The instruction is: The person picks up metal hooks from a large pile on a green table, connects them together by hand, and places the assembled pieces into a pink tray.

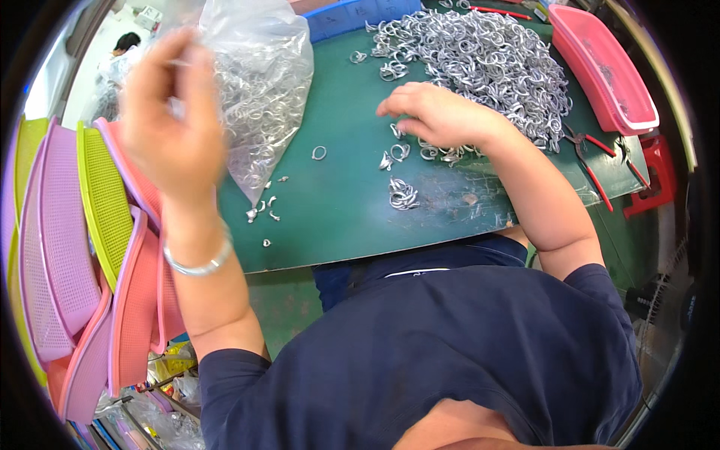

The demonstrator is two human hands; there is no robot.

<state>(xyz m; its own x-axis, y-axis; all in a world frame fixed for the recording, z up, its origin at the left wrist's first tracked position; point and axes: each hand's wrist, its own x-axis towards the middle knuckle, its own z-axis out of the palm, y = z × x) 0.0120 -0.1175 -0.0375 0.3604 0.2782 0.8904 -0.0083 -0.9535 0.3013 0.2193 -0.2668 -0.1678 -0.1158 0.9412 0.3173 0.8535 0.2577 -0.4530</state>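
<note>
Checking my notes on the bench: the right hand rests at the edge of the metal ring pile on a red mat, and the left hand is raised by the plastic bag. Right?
Not quite. The head view shows the mat is green, not red. The right hand does rest at the ring pile's edge, and the left hand is raised by the plastic bag.
</note>
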